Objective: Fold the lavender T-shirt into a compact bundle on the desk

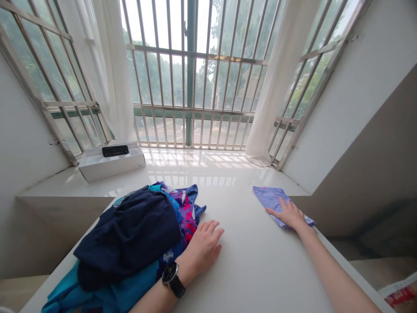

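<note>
My right hand (289,214) lies spread on a folded lavender cloth (269,196), flat near the table's right edge. Beside the clothes pile, my left hand (204,243) rests over the white table (247,265) with its fingers apart and nothing in them. A black watch (171,276) is on the left wrist. The heap of clothes on the left has a dark navy garment (130,230) on top. Teal fabric (130,295) shows beneath it, and a purple and pink patterned garment (187,217) sticks out at its right side.
Behind the table, a white windowsill (208,167) runs below the barred window (195,87). A white box (112,165) with a black phone-like object (115,150) on it stands at the sill's left. White curtains (270,87) hang at both sides. A red and white bag (402,293) shows lower right.
</note>
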The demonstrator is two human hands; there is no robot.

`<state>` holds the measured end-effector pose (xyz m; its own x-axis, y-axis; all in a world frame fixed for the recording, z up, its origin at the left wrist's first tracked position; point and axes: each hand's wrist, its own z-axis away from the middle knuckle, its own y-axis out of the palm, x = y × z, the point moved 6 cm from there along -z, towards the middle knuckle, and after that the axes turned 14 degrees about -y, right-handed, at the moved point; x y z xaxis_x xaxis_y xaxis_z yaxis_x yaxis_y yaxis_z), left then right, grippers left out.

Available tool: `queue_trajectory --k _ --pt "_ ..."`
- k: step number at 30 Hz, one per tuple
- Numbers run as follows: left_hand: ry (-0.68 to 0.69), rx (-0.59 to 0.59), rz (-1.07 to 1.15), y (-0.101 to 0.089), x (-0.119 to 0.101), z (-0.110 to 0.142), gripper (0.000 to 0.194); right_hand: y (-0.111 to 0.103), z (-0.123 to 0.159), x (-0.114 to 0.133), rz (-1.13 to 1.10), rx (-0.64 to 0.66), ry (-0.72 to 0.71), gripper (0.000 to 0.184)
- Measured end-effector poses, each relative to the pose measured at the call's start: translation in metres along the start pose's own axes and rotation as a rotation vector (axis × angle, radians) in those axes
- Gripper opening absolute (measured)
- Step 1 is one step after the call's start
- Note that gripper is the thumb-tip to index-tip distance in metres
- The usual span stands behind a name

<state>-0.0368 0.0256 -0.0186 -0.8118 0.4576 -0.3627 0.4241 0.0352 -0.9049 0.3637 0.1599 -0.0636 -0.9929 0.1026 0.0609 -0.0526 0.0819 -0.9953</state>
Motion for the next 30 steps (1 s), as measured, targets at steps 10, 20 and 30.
queue_trajectory --k 10,20,30 --pt "0.015 0.017 -0.022 0.001 -0.001 0.001 0.034 -0.003 -0.003 -0.003 -0.038 -0.082 -0.042 0.096" --pt "-0.002 -0.084 -0.192 -0.071 -0.036 0.014 0.029 -0.048 0.021 0.025 -0.214 -0.701 -0.303 0.059" --pt "-0.367 -0.366 -0.448 -0.132 0.057 0.089 0.018 -0.052 0.041 0.104 -0.365 -0.57 -0.627 0.043"
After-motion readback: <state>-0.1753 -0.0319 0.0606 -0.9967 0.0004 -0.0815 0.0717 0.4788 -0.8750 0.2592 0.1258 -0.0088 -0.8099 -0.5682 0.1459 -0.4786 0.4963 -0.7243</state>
